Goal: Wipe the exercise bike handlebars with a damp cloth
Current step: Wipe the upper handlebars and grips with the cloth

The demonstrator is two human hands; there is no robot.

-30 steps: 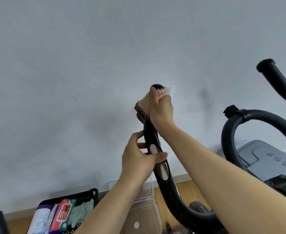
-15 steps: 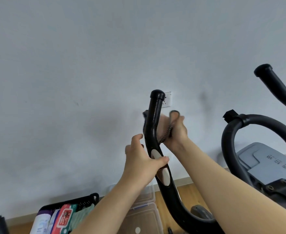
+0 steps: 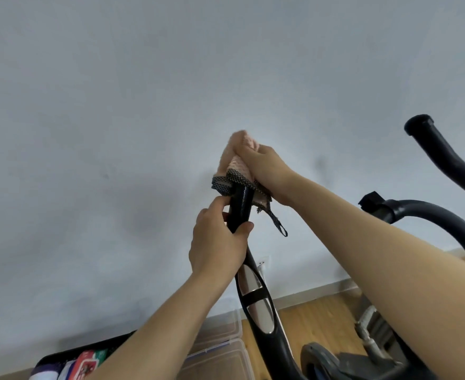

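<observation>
The black left handlebar (image 3: 241,206) of the exercise bike rises in the middle of the view, with silver sensor plates lower down. A pink cloth (image 3: 232,160) with a dark dotted hem and a hanging loop is wrapped over its top end, hiding the tip. My right hand (image 3: 267,171) grips the cloth around the bar's top. My left hand (image 3: 217,248) grips the bar just below the cloth.
The bike's right handlebar (image 3: 442,154) and curved middle bar (image 3: 445,218) stand at the right. A black basket (image 3: 61,360) with bottles and packets sits at the bottom left, clear plastic boxes (image 3: 220,352) beside it. A grey wall fills the background above a wooden floor.
My right hand moved the cloth down beside the bar, then back up over its tip. My left hand slid a little higher on the bar. The camera tilted upward.
</observation>
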